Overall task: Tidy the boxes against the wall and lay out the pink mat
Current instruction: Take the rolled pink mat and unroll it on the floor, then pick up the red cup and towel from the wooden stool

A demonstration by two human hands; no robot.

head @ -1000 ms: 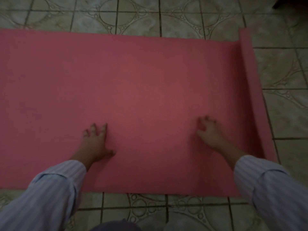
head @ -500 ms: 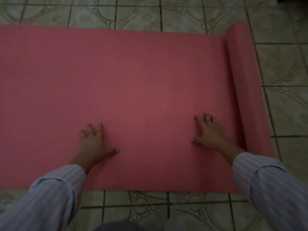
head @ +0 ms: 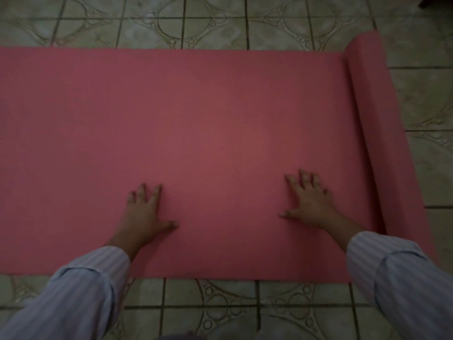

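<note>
Head view: the flat pink foam mat lies across the patterned tiled floor, both the left hand and right hand pressed splayed on it, the seemingly still-curled roll just beside the right hand, its axis running away from the person.

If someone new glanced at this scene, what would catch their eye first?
The pink mat fills most of the view, spread flat over the patterned floor tiles, with its right end curled into a roll. Next come the two hands: the left hand and right hand press palm-down on the mat's near part.
</note>
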